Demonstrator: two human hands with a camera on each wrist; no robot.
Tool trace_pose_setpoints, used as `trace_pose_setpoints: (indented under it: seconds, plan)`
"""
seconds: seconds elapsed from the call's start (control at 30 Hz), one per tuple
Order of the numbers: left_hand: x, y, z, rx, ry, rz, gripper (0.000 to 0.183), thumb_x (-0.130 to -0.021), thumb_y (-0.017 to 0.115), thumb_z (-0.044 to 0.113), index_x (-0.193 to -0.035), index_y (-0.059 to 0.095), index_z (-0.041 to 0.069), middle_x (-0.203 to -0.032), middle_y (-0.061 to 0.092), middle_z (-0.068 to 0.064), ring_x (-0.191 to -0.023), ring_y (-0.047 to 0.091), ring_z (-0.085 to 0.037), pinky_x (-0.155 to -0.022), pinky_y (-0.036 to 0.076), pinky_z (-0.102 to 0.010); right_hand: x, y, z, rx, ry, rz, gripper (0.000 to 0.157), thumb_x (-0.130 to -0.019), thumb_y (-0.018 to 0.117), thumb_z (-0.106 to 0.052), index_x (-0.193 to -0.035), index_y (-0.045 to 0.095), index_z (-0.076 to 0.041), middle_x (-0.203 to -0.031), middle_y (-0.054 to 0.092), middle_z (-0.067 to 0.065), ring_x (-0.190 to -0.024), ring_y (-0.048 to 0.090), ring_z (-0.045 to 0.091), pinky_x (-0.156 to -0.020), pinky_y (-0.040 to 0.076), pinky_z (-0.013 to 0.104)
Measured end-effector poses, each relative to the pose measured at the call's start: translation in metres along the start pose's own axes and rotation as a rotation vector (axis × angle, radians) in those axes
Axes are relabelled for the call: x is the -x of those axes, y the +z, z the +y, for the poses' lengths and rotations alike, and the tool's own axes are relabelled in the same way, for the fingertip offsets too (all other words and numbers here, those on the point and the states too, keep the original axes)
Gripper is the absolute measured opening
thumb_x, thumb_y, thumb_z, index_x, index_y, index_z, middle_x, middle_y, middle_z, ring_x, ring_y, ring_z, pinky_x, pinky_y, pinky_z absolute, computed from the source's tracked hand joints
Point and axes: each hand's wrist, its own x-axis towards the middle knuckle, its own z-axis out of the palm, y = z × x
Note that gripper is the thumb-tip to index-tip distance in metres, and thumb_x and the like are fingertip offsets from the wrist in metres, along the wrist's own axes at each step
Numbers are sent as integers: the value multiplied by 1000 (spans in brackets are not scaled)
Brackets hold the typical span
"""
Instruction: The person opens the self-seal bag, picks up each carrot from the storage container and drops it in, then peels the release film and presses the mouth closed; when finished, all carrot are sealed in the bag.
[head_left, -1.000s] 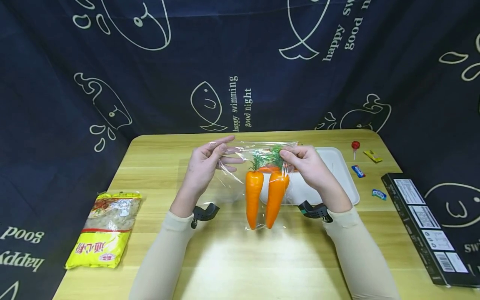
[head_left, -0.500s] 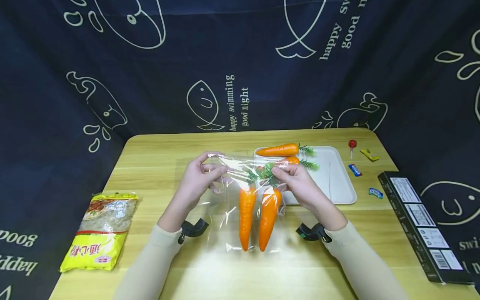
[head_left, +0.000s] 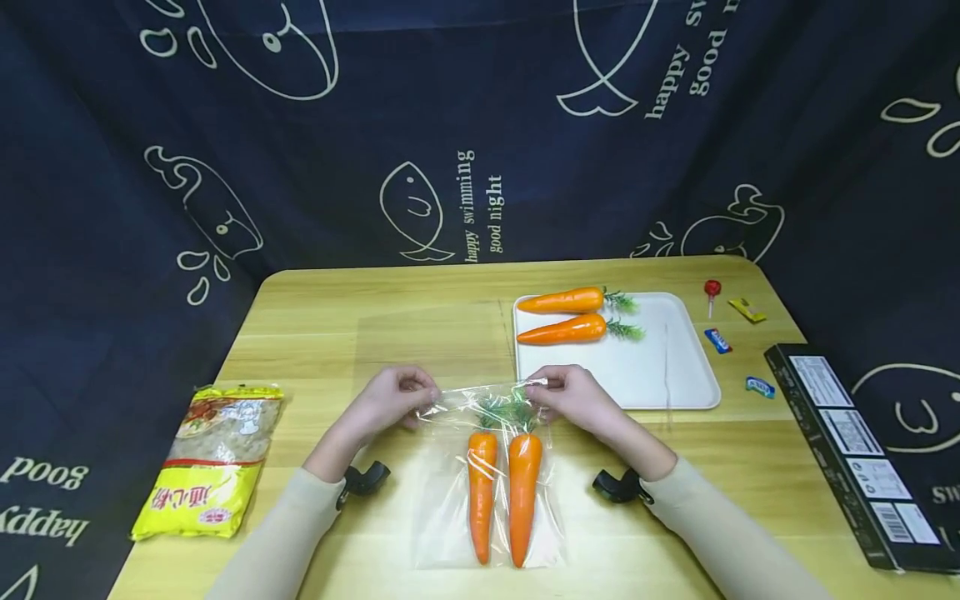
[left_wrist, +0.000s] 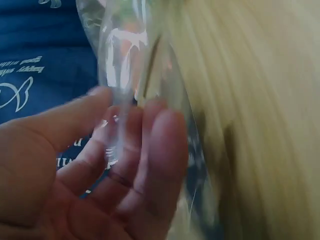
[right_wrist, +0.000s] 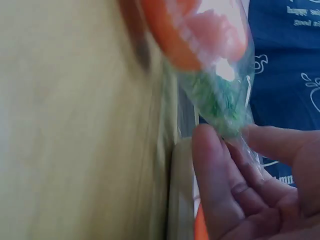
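Observation:
In the head view a clear plastic bag (head_left: pixel 442 517) with a left carrot (head_left: pixel 482 500) and a right carrot (head_left: pixel 525 496) inside lies over the near middle of the table, leafy tops toward the far end. My left hand (head_left: pixel 393 400) pinches the left corner of its top edge. At the right corner, my right hand (head_left: pixel 573 396) grips the film between thumb and fingers, close to the green leaves. The left wrist view shows the film (left_wrist: pixel 120 65) running between thumb and fingers. In the right wrist view the bagged leaves (right_wrist: pixel 217 100) end right at my fingertips.
Behind the right hand stands a white tray (head_left: pixel 690 379) with two more carrots (head_left: pixel 562 329) on it. A lollipop (head_left: pixel 712 289) and several wrapped sweets (head_left: pixel 717 341) lie right of it. A black box (head_left: pixel 847 458) is at right, a yellow pasta bag (head_left: pixel 206 462) at left.
Both hands have brought the bag of carrots down and toward the person, uncovering the tray's carrots. My left fingers, spread earlier, have closed to a pinch on the bag's edge.

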Motion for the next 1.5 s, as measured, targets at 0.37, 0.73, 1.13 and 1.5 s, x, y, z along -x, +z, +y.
trace_pose_setpoints:
  seconds: [0.37,0.73,1.13,1.5]
  plan:
    - [-23,-12,5,-483,84,52,10,-87,77,28,-82,76,19,-81,72,6,-76,62,-14,-72,51,-30,-10,4,2,411,-133,131,14,-85,78,-28,-95,77,-18,-70,63,-4,-59,51,11,-55,44,25]
    - [-34,-31,43,-571,161,13,13,-89,75,28,-95,76,16,-91,73,2,-80,63,-16,-71,53,-31,-8,-23,-7,376,-128,72,25,-94,69,-28,-109,74,-8,-78,70,6,-58,61,18,-53,47,26]
    - [-124,9,64,-392,333,71,25,-81,84,24,-98,71,9,-89,68,-1,-83,61,-16,-75,54,-27,-23,-93,-3,291,-185,524,27,-94,70,-20,-120,71,-11,-119,72,9,-113,65,27,-99,53,40]
    - [-144,20,30,-557,335,43,9,-81,84,22,-83,76,18,-82,72,5,-78,63,-12,-76,54,-28,-39,-98,25,494,-199,438,32,-89,74,-10,-121,71,-11,-133,65,12,-132,54,34,-111,42,53]
